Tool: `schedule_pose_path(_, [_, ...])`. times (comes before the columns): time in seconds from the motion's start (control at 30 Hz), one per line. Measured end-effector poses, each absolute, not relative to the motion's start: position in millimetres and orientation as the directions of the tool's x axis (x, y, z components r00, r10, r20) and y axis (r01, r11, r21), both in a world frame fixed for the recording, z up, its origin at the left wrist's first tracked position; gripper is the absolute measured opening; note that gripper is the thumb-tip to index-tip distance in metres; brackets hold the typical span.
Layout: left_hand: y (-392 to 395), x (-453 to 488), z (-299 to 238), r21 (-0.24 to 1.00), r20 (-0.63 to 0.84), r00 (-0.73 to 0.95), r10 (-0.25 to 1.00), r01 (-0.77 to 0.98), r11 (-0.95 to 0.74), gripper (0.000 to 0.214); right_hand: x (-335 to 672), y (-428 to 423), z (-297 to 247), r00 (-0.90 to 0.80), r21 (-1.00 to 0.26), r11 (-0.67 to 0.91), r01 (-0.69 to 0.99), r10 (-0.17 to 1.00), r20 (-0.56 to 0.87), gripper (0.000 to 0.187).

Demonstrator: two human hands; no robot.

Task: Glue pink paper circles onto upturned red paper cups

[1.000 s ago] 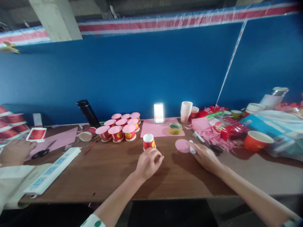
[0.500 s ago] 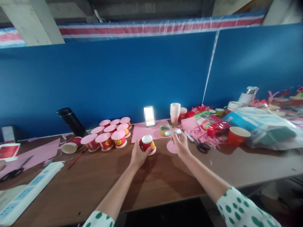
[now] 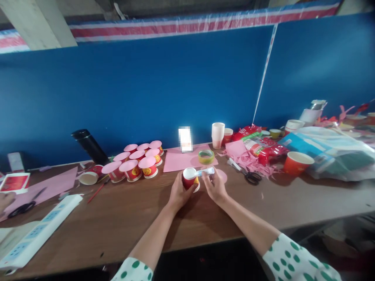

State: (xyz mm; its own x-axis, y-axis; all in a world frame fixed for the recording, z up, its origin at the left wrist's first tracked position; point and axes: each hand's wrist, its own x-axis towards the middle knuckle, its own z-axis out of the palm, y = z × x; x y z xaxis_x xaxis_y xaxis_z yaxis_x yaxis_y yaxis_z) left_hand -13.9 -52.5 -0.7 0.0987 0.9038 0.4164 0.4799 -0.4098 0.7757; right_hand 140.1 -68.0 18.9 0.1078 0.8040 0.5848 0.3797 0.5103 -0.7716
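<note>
The left hand [image 3: 182,191] has its grip closed around a red paper cup [image 3: 190,182], thumb on the near side, the cup's white base facing up and its wider rim low, over the middle of the desk [image 3: 131,218]. The right hand [image 3: 216,186] pinches a white glue stick [image 3: 206,171] in a narrow grip, the stick's end at the edge of the cup's base; whether they touch cannot be told. A pink paper disc [image 3: 222,175] lies just behind the right hand, partly hidden by it. Beyond, a roll of tape [image 3: 206,157] rests on a pink sheet [image 3: 175,160]. To the left, nine cups topped with pink discs [image 3: 147,162] stand grouped, near a tilted black bottle [image 3: 90,146]. To the right lie scissors [image 3: 252,178] and pink paper shreds [image 3: 246,162], with an orange cup [image 3: 296,164] farther out.
</note>
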Motion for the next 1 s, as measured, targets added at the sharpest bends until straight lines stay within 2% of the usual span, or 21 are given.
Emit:
schedule_pose_path(0.2, [-55.5, -13.1, -0.3, 0.737, 0.459, 0.115, 0.881, 0.505, -0.449, 0.048, 141.9, -67.7, 18.1, 0.098, -0.758, 0.505, 0.412, 0.802, 0.589, 0.017])
schedule_pose_path(0.43, [-55.6, -12.7, 0.4, 0.752, 0.450, 0.105, 0.887, 0.491, -0.440, 0.047, 139.9, -68.5, 18.2, 0.032, -0.689, 0.520, 0.504, 0.786, 0.617, 0.018])
schedule_pose_path(0.67, [-54.4, -13.6, -2.2, 0.745, 0.452, 0.100, 0.887, 0.504, -0.437, 0.049, 143.1, -67.0, 16.8, -0.015, -0.640, 0.569, 0.516, 0.753, 0.658, 0.013])
schedule_pose_path(1.0, [-56.2, -12.6, 1.9, 0.745, 0.458, 0.107, 0.882, 0.495, -0.447, 0.048, 145.4, -67.0, 18.6, -0.035, -0.650, 0.583, 0.488, 0.757, 0.653, 0.010])
